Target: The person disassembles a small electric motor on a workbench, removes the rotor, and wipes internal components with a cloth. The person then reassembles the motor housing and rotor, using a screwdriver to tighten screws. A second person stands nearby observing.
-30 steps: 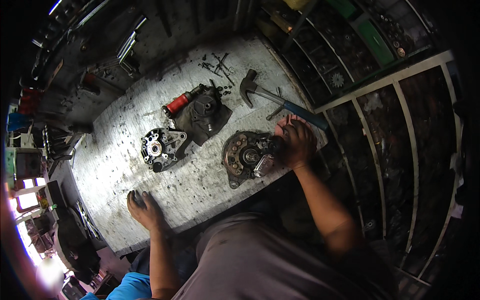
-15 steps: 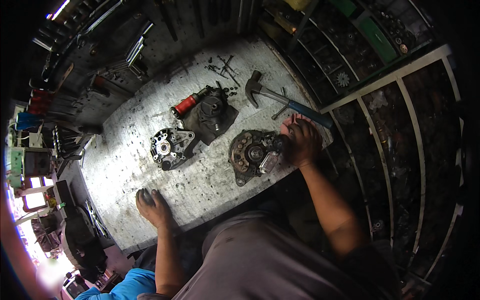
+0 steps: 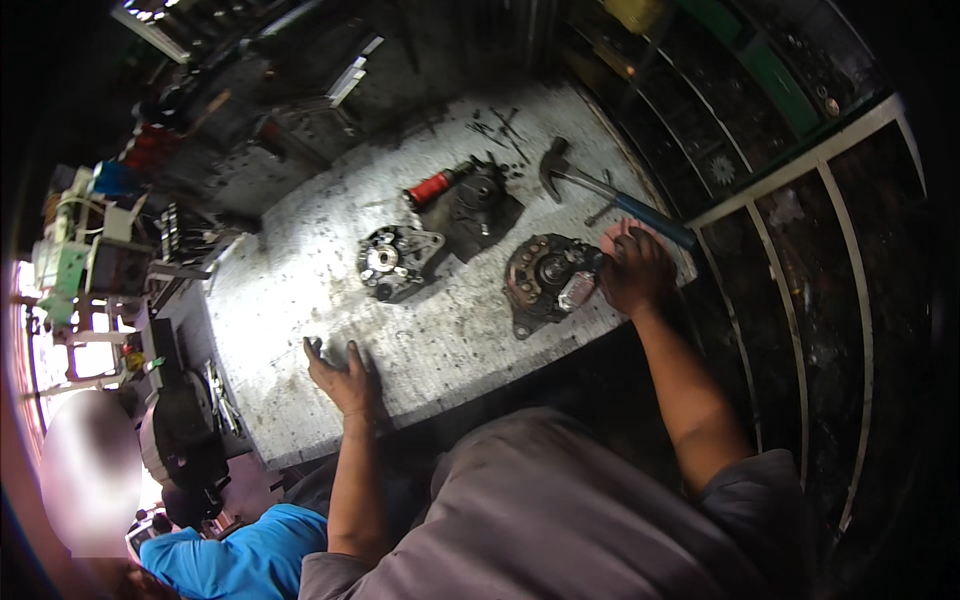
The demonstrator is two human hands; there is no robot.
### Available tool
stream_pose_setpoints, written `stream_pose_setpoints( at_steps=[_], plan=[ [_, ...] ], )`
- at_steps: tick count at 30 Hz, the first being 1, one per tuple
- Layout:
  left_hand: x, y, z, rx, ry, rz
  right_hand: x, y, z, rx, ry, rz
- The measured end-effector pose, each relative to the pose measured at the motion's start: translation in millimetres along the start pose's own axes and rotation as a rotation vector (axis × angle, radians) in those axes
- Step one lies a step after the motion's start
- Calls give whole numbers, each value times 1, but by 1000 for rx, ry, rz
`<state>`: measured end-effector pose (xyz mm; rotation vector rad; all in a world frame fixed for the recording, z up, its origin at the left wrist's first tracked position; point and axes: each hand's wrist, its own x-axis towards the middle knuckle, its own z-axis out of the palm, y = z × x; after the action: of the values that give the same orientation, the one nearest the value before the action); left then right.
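Note:
My left hand rests on the metal-topped bench near its front edge, fingers apart. My right hand has curled fingers at the right side of a round alternator housing, beside a pink object; what it grips is unclear. A silver slotted housing lies farther left. Behind them a red-handled tool rests beside a dark metal part on a dark cloth. A claw hammer with a blue handle lies at the back right, near loose bolts.
Tools hang on the dark back wall. Open metal shelving with small parts lines the right. Cluttered machinery stands beyond the left edge. A person in a blue shirt is close at my lower left.
The camera has shifted, so the bench and parts appear higher and farther right. My left fingers look more spread. More of the blue-shirted person shows. My right hand stays by the housing.

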<state>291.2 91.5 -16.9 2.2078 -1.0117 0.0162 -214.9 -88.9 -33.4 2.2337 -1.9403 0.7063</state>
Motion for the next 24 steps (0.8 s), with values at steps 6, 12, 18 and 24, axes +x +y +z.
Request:
stream_pose_setpoints(
  at_steps=[6, 12, 18, 24],
  plan=[
    [36, 76, -88, -19, 103, 1168, 0, -1, 10, 33, -115, 118],
    [94, 131, -174, -882, 244, 166, -3, -5, -3, -28, -130, 48],
    [83, 132, -204, -31, 440, 1222, -4, -5, -4, -4, -89, 40],
    [88, 139, -204, -347, 576, 703, -5, -3, -2, 62, -65, 42]
  ],
)
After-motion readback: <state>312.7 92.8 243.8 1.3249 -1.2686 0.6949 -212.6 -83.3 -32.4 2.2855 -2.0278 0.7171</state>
